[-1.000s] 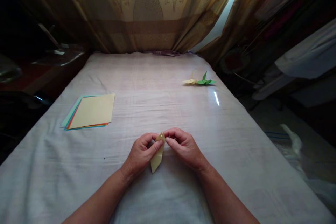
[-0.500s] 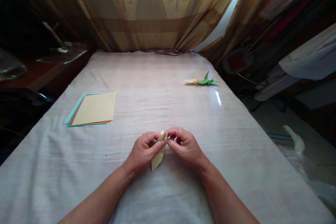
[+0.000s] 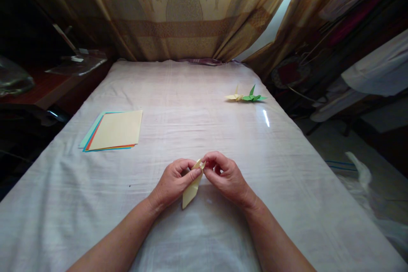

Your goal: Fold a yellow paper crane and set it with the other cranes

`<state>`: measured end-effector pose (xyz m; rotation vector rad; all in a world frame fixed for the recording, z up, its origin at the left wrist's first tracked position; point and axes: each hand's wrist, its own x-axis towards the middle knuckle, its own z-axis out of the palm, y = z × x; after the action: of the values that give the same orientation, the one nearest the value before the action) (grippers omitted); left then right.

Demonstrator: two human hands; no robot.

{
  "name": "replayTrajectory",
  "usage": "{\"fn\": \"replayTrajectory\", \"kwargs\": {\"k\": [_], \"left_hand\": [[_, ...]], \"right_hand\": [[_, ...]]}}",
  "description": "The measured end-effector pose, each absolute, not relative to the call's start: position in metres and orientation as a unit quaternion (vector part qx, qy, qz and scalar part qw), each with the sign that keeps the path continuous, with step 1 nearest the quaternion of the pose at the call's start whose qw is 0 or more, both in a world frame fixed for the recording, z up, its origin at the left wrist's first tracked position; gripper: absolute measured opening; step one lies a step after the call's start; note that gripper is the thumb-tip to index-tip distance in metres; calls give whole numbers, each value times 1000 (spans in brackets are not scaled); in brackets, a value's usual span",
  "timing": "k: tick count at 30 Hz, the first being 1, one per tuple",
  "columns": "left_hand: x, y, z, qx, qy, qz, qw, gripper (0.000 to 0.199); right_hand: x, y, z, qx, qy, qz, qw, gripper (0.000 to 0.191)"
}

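Clamps the left hand (image 3: 174, 182) on a folded yellow paper (image 3: 192, 191), with the thumb laid across its near face, just below the upper end. Closes the thumb and fingertips of the right hand (image 3: 228, 180) on a small point at that same upper end, on the side toward the right. Brings both hands near each other, with the paper between, above the near half of a pale bedsheet (image 3: 178, 127). Holds the paper aslant, upper end leaning right and lower tip pointing down and left, free of the fingers. Cannot tell whether that lower tip touches the sheet. Hides the other fingers of the left hand partly behind the paper.

Shows a stack of square sheets (image 3: 117, 129) lying flat at the left, well apart from the hands, with cream on top and with pale green, blue, red and yellow edges peeking out unevenly. Has 2 folded paper figures toward the far right: a cream figure (image 3: 235, 97) on the left and a green figure (image 3: 254, 98) just beside it, each with a point sticking up. Catches a bright streak of light (image 3: 266, 118) on the bedsheet, nearer than the green figure. Ends at the back against a patterned gold-brown curtain (image 3: 185, 8).
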<state>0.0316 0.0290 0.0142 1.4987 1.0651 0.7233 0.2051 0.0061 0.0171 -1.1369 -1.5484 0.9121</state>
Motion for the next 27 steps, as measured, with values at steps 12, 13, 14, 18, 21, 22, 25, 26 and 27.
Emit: {"fn": "replayTrajectory", "kwargs": {"k": [12, 13, 14, 18, 21, 22, 25, 26, 27], "left_hand": [[33, 29, 18, 583, 452, 316, 597, 36], [33, 29, 18, 575, 453, 322, 600, 36], [34, 28, 18, 569, 454, 328, 602, 36], [34, 27, 16, 557, 455, 346, 603, 35], [35, 27, 15, 548, 458, 364, 598, 33], [35, 27, 15, 544, 458, 372, 597, 33], [36, 26, 16, 534, 456, 388, 597, 31], [36, 26, 16, 532, 456, 390, 598, 31], [36, 26, 16, 530, 456, 389, 600, 31]], "right_hand": [[208, 6, 20, -442, -688, 314, 483, 11], [208, 6, 20, -438, -692, 305, 486, 11], [208, 6, 20, -435, -696, 298, 488, 12], [208, 6, 21, -431, -704, 285, 487, 15], [208, 5, 21, -429, -703, 276, 496, 15], [207, 5, 22, -428, -701, 272, 501, 14], [207, 4, 21, -430, -696, 260, 512, 17], [207, 4, 21, -431, -695, 259, 514, 18], [207, 4, 21, -433, -693, 260, 515, 18]]}}
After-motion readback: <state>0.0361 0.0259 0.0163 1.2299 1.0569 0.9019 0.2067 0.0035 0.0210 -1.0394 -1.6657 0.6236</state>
